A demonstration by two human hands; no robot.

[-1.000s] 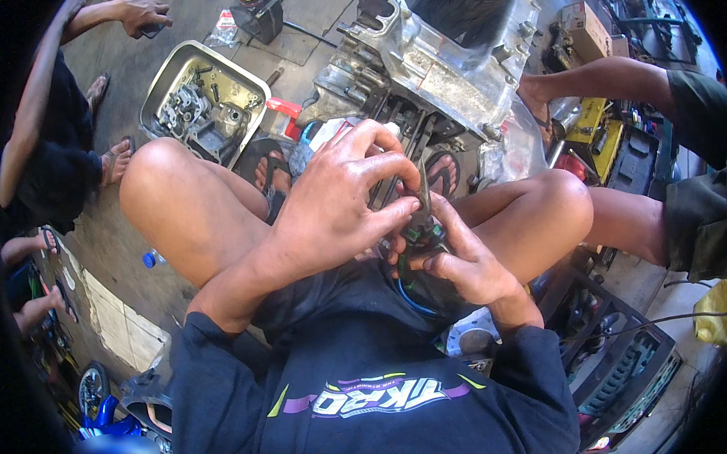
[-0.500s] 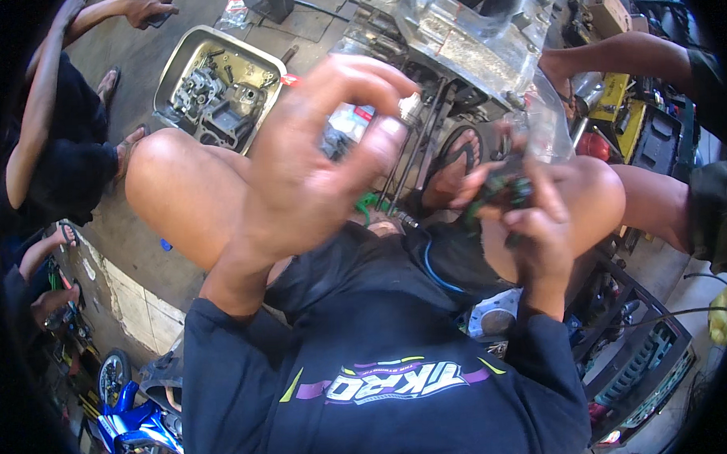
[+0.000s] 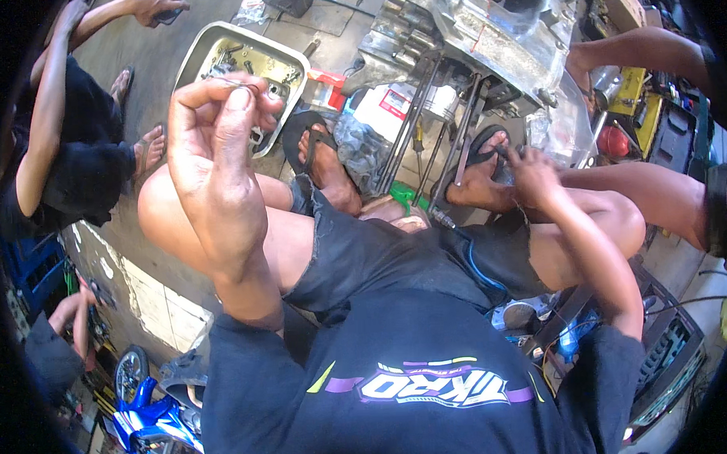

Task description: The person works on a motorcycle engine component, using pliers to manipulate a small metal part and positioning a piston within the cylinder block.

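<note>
My left hand [image 3: 221, 172] is raised over my left thigh, thumb and fingertips pinched on a thin, dark, wire-like piece [image 3: 242, 81]. My right hand [image 3: 535, 175] reaches down beside my right foot, its fingers somewhat apart. Nothing shows in them, though the space beneath the palm is hidden. Between my feet the large grey engine case [image 3: 485, 43] lies with long metal studs [image 3: 408, 137] pointing toward me. A pale piston [image 3: 440, 103] sits among the studs. Close to their ends is a green thing [image 3: 404, 195].
A metal tray [image 3: 295, 109] of engine parts stands left of the case. A screwdriver [image 3: 417, 137] and a clear plastic bag [image 3: 359, 143] lie near the studs. Other people's legs and arms flank me. A yellow toolbox [image 3: 631, 93] is at right, a blue motorcycle [image 3: 146, 423] lower left.
My left hand has moved left, away from the piston, still pinched. My right hand has dropped toward my right foot, and the dark green tool it held no longer shows.
</note>
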